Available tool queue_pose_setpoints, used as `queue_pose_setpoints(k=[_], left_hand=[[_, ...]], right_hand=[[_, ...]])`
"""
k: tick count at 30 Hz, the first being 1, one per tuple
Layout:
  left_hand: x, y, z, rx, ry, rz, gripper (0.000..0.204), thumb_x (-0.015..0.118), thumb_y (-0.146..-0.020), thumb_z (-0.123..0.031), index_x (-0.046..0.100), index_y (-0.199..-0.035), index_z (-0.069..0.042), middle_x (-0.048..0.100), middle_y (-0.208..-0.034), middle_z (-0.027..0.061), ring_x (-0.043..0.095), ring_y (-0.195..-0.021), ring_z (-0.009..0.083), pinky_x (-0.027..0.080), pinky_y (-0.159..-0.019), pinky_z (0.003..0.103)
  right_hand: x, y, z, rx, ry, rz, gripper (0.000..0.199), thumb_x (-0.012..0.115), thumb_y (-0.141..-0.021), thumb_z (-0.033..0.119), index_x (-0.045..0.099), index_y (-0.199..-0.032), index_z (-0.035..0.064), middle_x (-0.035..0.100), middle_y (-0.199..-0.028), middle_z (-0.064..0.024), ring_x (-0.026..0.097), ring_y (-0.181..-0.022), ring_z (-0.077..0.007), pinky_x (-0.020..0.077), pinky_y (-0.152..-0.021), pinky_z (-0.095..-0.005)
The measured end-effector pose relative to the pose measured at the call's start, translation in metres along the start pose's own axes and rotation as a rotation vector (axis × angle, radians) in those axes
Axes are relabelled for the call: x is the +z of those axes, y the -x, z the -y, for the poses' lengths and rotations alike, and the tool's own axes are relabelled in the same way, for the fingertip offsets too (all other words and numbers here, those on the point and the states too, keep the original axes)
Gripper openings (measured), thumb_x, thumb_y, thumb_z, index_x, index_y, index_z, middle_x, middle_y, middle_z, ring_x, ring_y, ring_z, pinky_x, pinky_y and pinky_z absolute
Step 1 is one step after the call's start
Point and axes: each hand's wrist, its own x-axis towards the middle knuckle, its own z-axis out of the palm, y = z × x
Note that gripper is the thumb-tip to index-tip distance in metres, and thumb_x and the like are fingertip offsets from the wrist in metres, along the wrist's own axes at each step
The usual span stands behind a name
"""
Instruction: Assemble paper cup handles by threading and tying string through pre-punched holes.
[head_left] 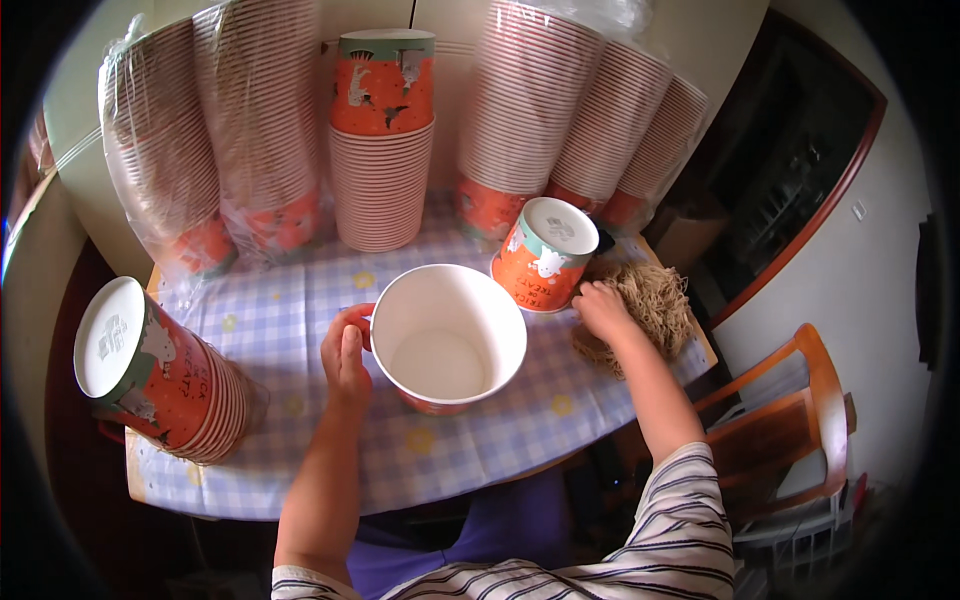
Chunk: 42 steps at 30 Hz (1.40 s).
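A white-lined paper bucket (450,365) stands mouth up in front of me, tilted a little my way, with nothing seen inside. Its left side is held by my left hand (348,355), whose fingers reach behind the rim. At the right, my right hand (604,312) rests at the edge of a tangled heap of thin tan strands (652,305). Its fingers are bent and partly hidden, so what they pinch cannot be made out. Close beside that hand, an upside-down orange paper bucket (540,275) with a green band and white ghost print sits on the table.
Plastic-wrapped bucket stacks stand at the back left (255,110) and back right (530,100). Between them rises an unwrapped stack (382,185). Another stack (180,375) leans at the left table edge. A checked cloth (330,440) covers the table; a wooden chair (790,430) is at the right.
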Motion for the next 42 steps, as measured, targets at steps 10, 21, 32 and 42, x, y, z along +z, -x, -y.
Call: queue_pose_setpoints(k=[10,21,32,42], left_hand=[[0.004,-0.002,-0.002,-0.011,-0.011,-0.002,0.036,0.042,-0.096,-0.029,0.06,-0.106,0.002,0.057,-0.079,-0.0011,0.047,-0.069,0.0061,0.036,-0.063,0.022],[0.003,0.0,0.001,-0.024,-0.008,-0.006,0.031,0.043,-0.097,-0.024,0.06,-0.105,0.002,0.059,-0.081,-0.0002,0.05,-0.071,0.0058,0.039,-0.062,0.02],[0.002,0.0,-0.002,-0.049,0.045,0.01,0.032,0.044,-0.096,-0.025,0.06,-0.106,0.001,0.058,-0.077,-0.0004,0.052,-0.069,0.0053,0.042,-0.061,0.02],[0.0,0.001,-0.008,-0.086,0.104,-0.018,0.019,0.054,-0.093,-0.009,0.059,-0.106,0.003,0.061,-0.086,0.0022,0.052,-0.077,0.0069,0.042,-0.07,0.021]], right_hand=[[-0.032,0.01,-0.011,0.18,-0.8,-0.414,0.006,0.065,-0.079,0.007,0.061,-0.079,0.0025,0.057,-0.085,-0.0091,0.059,-0.078,-0.0267,0.0482,-0.069,-0.035],[-0.144,-0.015,-0.027,0.316,-1.851,-0.698,0.015,0.052,-0.096,0.02,0.052,-0.097,0.005,0.061,-0.083,-0.0082,0.054,-0.061,-0.0113,0.0484,-0.059,-0.0256],[-0.301,-0.046,0.032,-0.28,-1.483,-1.099,0.019,0.057,-0.094,0.018,0.056,-0.1,0.0,0.06,-0.08,-0.0038,0.042,-0.059,-0.0037,0.0367,-0.055,-0.018],[-0.225,-0.023,0.126,-0.444,-1.104,-0.509,0.008,0.064,-0.086,0.006,0.061,-0.086,-0.0014,0.061,-0.077,-0.0065,0.059,-0.072,-0.0129,0.0477,-0.064,-0.0275]])
